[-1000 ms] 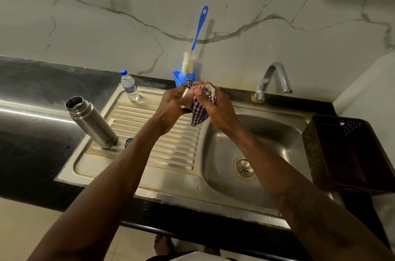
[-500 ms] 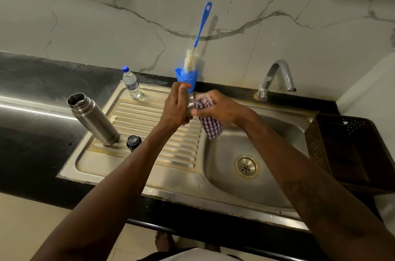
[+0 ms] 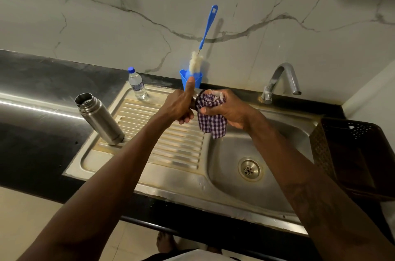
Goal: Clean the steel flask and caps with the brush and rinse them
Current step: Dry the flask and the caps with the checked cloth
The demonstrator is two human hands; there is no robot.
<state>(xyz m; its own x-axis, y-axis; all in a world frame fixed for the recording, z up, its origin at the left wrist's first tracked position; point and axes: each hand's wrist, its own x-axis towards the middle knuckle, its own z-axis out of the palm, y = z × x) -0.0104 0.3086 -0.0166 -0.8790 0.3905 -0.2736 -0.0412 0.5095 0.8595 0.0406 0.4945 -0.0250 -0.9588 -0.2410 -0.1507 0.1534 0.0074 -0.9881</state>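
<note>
Left hand (image 3: 181, 108): fingers curled round small flask cap (image 3: 195, 102), thumb raised; cap mostly hidden between the hands.
Right hand (image 3: 227, 111): clutches purple-and-white checked cloth (image 3: 211, 121), bunched against the cap, above the edge where ribbed steel drainboard (image 3: 171, 143) meets steel sink basin (image 3: 235, 149).
Cylindrical steel flask (image 3: 99, 119): upright, uncapped, on the drainboard, well apart to the left.
Blue-handled bottle brush with white bristles (image 3: 195, 62): head-up in blue plastic cup (image 3: 197, 82), behind the hands, untouched.
Step, as judged: wiping the cap.
Handling: grip the cap firmly, twist the cloth into rim and threads, work over the basin.
</note>
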